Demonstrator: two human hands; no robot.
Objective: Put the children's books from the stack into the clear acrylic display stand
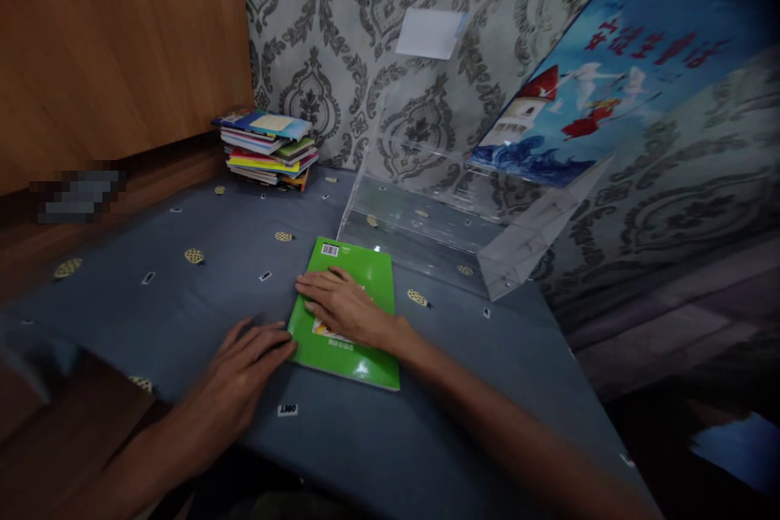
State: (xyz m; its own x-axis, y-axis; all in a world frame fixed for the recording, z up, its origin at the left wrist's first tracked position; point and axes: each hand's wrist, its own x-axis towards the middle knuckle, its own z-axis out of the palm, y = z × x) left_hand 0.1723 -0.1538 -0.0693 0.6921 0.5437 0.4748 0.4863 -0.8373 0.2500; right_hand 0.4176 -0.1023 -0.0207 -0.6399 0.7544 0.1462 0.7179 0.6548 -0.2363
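A green book (pixel 378 276) lies flat on the table in front of me, a barcode at its far left corner. My right hand (pixel 341 305) rests palm down across its cover, fingers stretched toward the left edge, hiding part of the picture and print. Beside the book's near left edge, my left hand (pixel 253 361) lies low over the cloth, fingers extended, with the fingertips at the book's edge. Neither hand is wrapped round anything.
Behind the book stands a clear acrylic book stand (pixel 420 248), with a blue picture book (pixel 585 89) leaning in its right side. A stack of books (pixel 268 150) sits at the back left by a wooden cabinet (pixel 122 49). Grey patterned cloth (pixel 231 252) covers the table.
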